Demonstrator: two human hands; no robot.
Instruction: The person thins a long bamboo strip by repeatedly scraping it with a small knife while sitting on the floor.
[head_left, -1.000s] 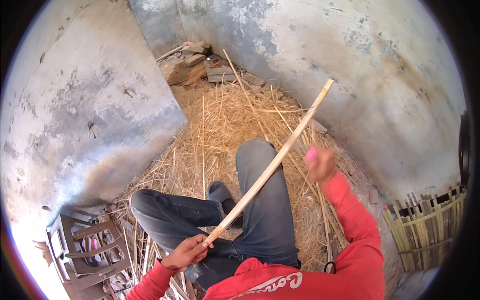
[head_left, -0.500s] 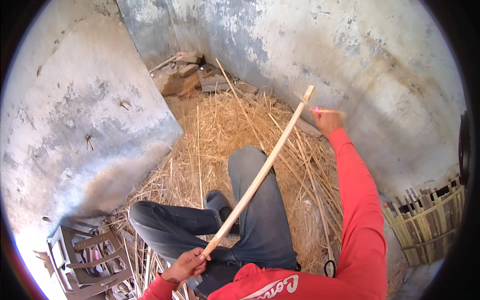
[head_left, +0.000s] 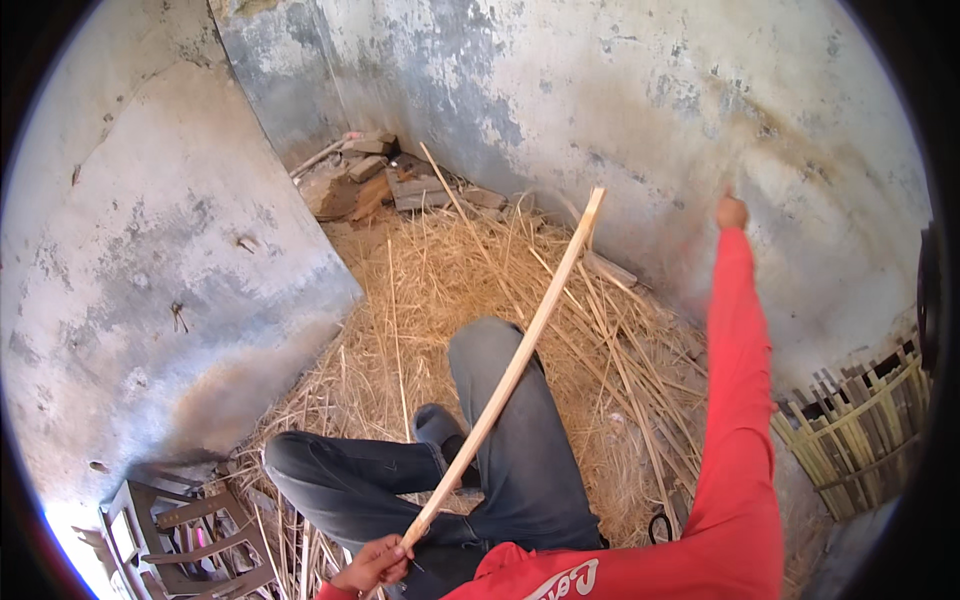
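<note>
A long, pale split-bamboo strip (head_left: 515, 365) lies slantwise over my bent right leg, its far end raised toward the wall. My left hand (head_left: 380, 562) is closed round the near end of this strip, low in the view. Away from the strip, my right hand (head_left: 733, 211) is held out at the far right with the arm stretched, in front of the wall. Its fingers look curled, and a small blurred reddish bit shows at their top. Whatever it grips is too blurred to name.
Straw-like shavings (head_left: 440, 270) and thin bamboo sticks (head_left: 640, 420) cover the floor. Bricks and rubble (head_left: 370, 175) lie in the corner between worn walls. A slatted bamboo basket (head_left: 860, 430) stands at right, a brown wooden frame (head_left: 205, 545) at lower left.
My right hand has moved from beside the strip's far end outward to the right, away from it. The strip's far end has shifted slightly left and down; my left hand still holds it.
</note>
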